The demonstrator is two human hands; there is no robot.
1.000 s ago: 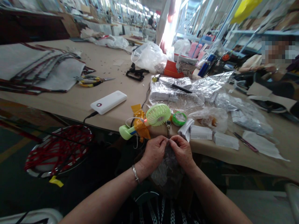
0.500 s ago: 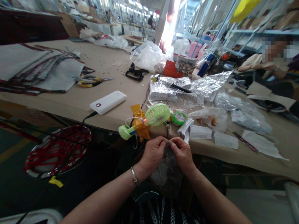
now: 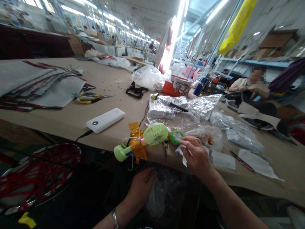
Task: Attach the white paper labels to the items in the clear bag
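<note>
At the near edge of the table (image 3: 59,119), the right hand (image 3: 196,156) reaches over white paper slips (image 3: 223,160), its fingertips near a green round container (image 3: 176,137). The left hand (image 3: 142,184) is lower, beside a clear plastic bag (image 3: 156,198); its grip is unclear. Left of the container lies a green fan (image 3: 156,134); farther left, a white power bank (image 3: 106,120). Beyond it, far left, lie yellow-handled pliers (image 3: 87,98).

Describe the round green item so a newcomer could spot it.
On the brown table, find the pale green fan at the near edge. Just right of the fan's head, near the right hand, sits the round green item. Its vivid green rim around a whitish middle sets it apart from the paler, ribbed fan.
</note>
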